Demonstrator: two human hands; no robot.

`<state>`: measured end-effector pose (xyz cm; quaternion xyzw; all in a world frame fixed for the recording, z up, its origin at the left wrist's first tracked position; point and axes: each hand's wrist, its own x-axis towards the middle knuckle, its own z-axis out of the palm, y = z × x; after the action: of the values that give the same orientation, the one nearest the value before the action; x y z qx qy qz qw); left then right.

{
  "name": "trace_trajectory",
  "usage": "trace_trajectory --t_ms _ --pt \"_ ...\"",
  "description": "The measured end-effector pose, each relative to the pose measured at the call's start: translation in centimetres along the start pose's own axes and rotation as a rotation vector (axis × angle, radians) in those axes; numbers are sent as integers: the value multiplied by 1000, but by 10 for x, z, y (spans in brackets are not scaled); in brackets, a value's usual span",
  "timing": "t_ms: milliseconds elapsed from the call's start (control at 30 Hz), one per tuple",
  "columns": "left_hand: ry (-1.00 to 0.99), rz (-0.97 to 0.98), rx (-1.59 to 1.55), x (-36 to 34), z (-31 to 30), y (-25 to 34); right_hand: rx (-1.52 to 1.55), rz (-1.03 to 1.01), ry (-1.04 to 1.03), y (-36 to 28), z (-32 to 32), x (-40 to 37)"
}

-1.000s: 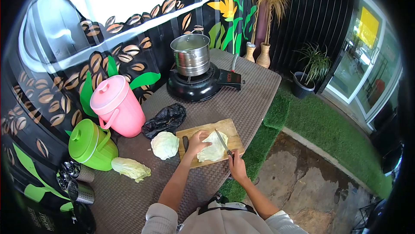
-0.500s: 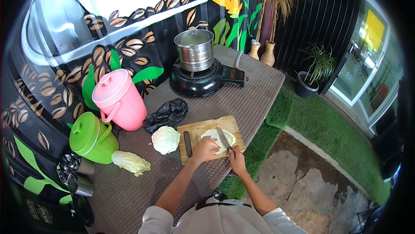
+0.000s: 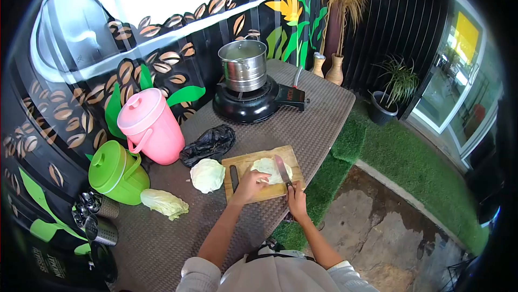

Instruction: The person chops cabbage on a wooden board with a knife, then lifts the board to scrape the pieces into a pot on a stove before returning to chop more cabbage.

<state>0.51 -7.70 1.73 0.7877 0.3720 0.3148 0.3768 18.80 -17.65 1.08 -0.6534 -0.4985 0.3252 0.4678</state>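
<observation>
On the wooden cutting board [image 3: 264,192] lies a pale, flattish piece of cabbage leaf [image 3: 265,167]. My left hand [image 3: 251,185] rests at its near left edge, fingers bent and pressed against it. The handle of a knife [image 3: 281,170] is in my closed right hand [image 3: 296,202], at the board's near right corner. Its blade points away from me, over the right part of the leaf. Left of the board sits a round cabbage head [image 3: 208,175]. A longer napa cabbage [image 3: 164,203] lies farther left.
Behind the board is a crumpled black plastic bag [image 3: 209,145]. A steel pot [image 3: 243,68] stands on a black gas stove [image 3: 245,106] at the back. Pink [image 3: 152,130] and green [image 3: 121,176] lidded jugs and cutlery holders [image 3: 101,231] line the left side.
The knife blade has shifted slightly right and turned to show more of its flat side. My left hand has moved slightly left on the leaf.
</observation>
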Motion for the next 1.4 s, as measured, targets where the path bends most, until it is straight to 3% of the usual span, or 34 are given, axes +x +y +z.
trace_trajectory --t_ms 67,133,167,233,467,533,733,833,1033,1400 --pt "-3 -86 -103 2 3 4 -70 -84 38 8 3 3" --pt "52 239 234 -3 17 -12 -191 -133 82 13 11 -3" --pt "49 243 232 -6 21 -13 -311 -171 120 18 14 -7" --pt "133 202 435 -15 22 1 -302 -166 91 20 14 -14" --pt "113 111 456 -11 20 16 -280 -156 7 23 12 -33" --pt "51 -23 564 -8 18 24 -312 -152 -13 26 14 -35" --pt "29 136 613 4 23 13 -355 -186 21 22 13 -38" --pt "98 190 447 7 22 7 -550 -80 -125 13 8 -39" --pt "-55 78 540 9 17 15 -689 -71 -136 10 19 -34" --pt "-110 -2 601 17 14 10 -879 -11 -264 6 30 -9"
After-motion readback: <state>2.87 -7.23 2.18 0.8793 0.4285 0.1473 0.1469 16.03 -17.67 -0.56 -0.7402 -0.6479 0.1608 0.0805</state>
